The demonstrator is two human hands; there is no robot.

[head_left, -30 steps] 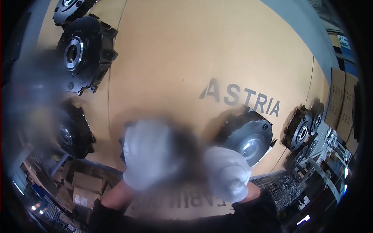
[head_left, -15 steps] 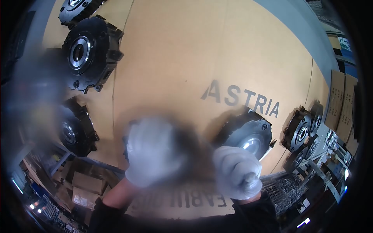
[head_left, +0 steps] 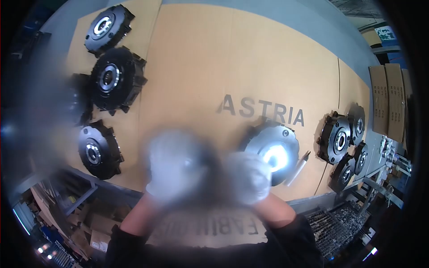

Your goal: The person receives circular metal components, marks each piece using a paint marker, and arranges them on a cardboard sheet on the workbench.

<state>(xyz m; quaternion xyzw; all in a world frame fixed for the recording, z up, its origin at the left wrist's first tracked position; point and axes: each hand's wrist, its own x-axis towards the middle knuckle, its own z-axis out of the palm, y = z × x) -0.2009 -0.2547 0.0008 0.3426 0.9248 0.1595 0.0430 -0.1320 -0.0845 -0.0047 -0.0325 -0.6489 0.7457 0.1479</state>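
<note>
My left hand (head_left: 173, 166), in a white glove, is over the brown cardboard sheet; a blur in the view hides its fingers and anything under them. My right hand (head_left: 254, 178), gloved the same way, has curled fingers at the lower left edge of a round dark notched disc (head_left: 286, 140). Glare covers the middle of that disc. Whether the right hand touches it or holds something small, I cannot make out. A pen-like white tool with a dark tip (head_left: 298, 169) lies just right of the disc.
Several similar discs with metal hubs lie along the left, among them an upper one (head_left: 107, 78) and a lower one (head_left: 99, 151). A further group (head_left: 336, 137) is at the right. Cardboard boxes (head_left: 386, 100) stand beyond the right edge. "ASTRIA" is printed on the cardboard sheet (head_left: 192, 67).
The whole view has shifted. My right hand has moved up and left, closer to my left hand and to the disc's left edge. The white tool now shows more fully.
</note>
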